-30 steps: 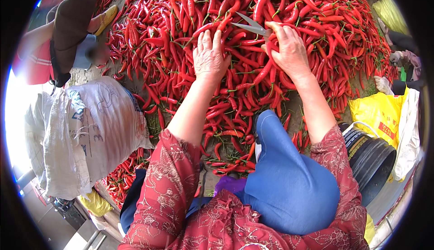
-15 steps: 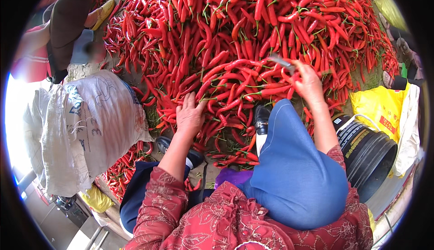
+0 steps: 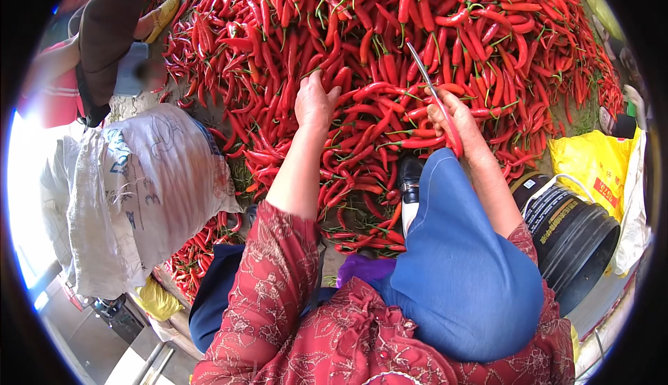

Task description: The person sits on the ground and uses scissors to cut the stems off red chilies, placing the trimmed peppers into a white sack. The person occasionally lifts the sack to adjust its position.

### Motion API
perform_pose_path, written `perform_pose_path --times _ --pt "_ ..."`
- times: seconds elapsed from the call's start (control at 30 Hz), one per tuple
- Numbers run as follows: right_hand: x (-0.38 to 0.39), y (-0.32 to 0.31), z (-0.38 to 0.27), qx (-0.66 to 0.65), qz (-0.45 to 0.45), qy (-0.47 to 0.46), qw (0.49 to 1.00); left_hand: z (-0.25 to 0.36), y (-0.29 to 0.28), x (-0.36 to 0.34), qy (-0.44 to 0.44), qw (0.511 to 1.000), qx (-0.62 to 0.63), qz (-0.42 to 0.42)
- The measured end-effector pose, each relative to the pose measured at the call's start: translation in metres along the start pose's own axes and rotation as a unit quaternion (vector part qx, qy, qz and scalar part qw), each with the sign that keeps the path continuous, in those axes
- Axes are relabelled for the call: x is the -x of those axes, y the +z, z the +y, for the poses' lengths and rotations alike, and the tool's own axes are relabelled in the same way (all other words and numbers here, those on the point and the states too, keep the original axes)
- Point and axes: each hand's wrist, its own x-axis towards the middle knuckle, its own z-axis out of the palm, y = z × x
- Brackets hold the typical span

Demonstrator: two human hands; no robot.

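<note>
A great heap of red chili peppers (image 3: 278, 58) with green stems spreads before me. My left hand (image 3: 316, 105) reaches into its middle; the thumb stands apart from the bent fingers, whose tips are partly hidden, and nothing shows in its grip. In my right hand (image 3: 459, 121) is a pair of scissors (image 3: 426, 75) with red handles, the slim metal blades pointing up and left over the peppers. The right hand is above the near right part of the heap, just beyond my knee.
A stuffed white woven sack (image 3: 160, 176) stands at left, with more peppers beside it. At right are a black bucket (image 3: 570, 235) lying tilted and a yellow bag (image 3: 588, 166). Blue cloth (image 3: 452, 267) covers my right knee. Another person's yellow shoe (image 3: 164, 16) shows at the far left.
My left hand has moved farther up and right across the peppers, its spread fingers now bent. The scissors in my right hand have swung so their blades point farther away.
</note>
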Motion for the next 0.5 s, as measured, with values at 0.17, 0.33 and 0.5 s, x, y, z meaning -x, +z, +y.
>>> perform_pose_path --times 0.17,0.33,0.5 --pt "0.008 0.020 0.002 0.000 -0.064 0.105 0.992 -0.022 0.000 -0.001 -0.180 0.937 0.262 -0.141" --pt "0.022 0.043 0.034 -0.263 -0.269 0.196 0.906 -0.010 -0.033 0.058 -0.323 0.635 0.701 0.000" --pt "0.028 0.090 0.018 -0.064 -0.279 0.201 0.937 -0.028 -0.041 0.107 -0.316 0.635 0.704 0.037"
